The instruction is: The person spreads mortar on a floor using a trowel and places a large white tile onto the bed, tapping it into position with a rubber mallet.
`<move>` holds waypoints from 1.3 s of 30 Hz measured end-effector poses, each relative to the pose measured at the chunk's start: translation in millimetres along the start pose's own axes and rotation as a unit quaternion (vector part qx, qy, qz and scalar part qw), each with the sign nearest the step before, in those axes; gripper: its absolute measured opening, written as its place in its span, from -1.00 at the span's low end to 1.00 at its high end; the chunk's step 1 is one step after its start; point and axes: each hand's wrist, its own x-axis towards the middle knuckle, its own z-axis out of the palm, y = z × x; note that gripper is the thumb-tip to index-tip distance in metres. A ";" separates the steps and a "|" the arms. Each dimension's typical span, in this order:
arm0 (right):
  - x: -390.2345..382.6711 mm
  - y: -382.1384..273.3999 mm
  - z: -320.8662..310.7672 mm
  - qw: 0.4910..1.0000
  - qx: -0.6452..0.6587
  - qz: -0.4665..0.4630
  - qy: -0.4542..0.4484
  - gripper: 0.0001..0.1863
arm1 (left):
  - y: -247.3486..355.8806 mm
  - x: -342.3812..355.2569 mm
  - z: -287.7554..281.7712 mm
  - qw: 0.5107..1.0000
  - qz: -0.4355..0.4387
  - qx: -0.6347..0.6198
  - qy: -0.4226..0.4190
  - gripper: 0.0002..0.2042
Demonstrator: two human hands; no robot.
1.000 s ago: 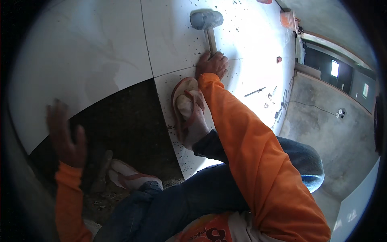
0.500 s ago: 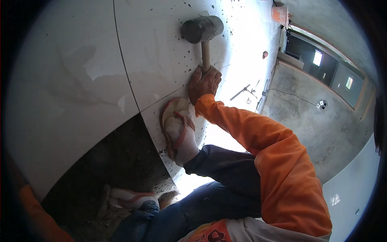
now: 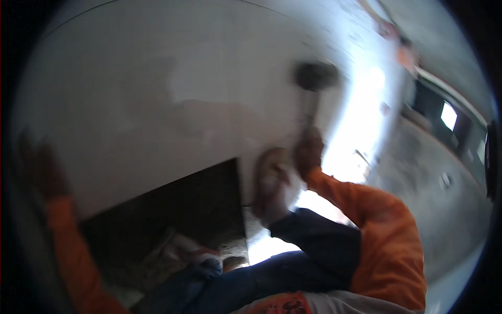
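Observation:
In the blurred head view, my right hand (image 3: 309, 152) grips the wooden handle of a mallet with a dark head (image 3: 316, 75), low over the white tiles (image 3: 172, 78) just beside my sandalled right foot (image 3: 273, 178). At the far left my left hand (image 3: 43, 162) is spread over the tile with its fingers apart, apparently empty; whether it touches the surface I cannot tell. Below, the tiling borders a dark untiled patch (image 3: 172, 214), where my other sandalled foot (image 3: 185, 246) is.
An orange bucket (image 3: 407, 57) stands at the upper right, near a small reddish object (image 3: 385, 109). A grey plastered wall (image 3: 439, 220) runs along the right, with a dark window opening (image 3: 439, 107) and a wall box (image 3: 445, 180). Small tools (image 3: 361, 161) lie in bright glare.
The view has swung, so mallet and right hand appear lower and farther right than before. My left hand, almost out of view half a second ago, has come higher into the picture.

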 end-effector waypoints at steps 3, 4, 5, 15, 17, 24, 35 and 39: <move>27.6 24.6 -21.6 0.996 0.000 -0.085 0.015 -0.71 | 28.1 -1.2 1.6 0.989 -0.008 0.144 -0.023 -0.47; 35.7 30.4 -27.2 0.993 0.000 -0.111 0.026 -0.75 | 35.5 -1.3 -8.9 0.993 -0.003 0.118 -0.020 -0.44; 41.1 33.3 -29.5 0.993 0.028 -0.111 0.034 -0.78 | 43.7 -3.7 -16.7 0.995 -0.026 0.083 -0.040 -0.40; 22.7 -183.9 -54.9 0.877 0.428 -0.064 -0.208 -0.68 | 82.8 -136.9 -183.5 0.934 -0.109 -0.042 -0.337 -0.39; -10.9 -256.8 -82.2 0.859 0.402 -0.157 -0.275 -0.65 | 60.5 -170.2 -200.1 0.634 -0.347 -0.428 -0.543 -0.41; -78.1 -309.5 -19.1 0.758 0.487 -0.118 -0.417 -0.65 | 170.5 -242.6 -402.1 0.390 -0.605 -0.681 -0.138 -0.36; -91.4 -342.3 -1.1 0.812 0.402 -0.162 -0.390 -0.71 | 129.2 -238.5 -363.3 0.661 -0.579 -0.477 0.001 -0.60; -105.8 -376.7 -40.9 0.796 0.413 -0.151 -0.415 -0.70 | 83.9 -123.5 -190.9 0.966 -0.148 -0.200 -0.064 -0.59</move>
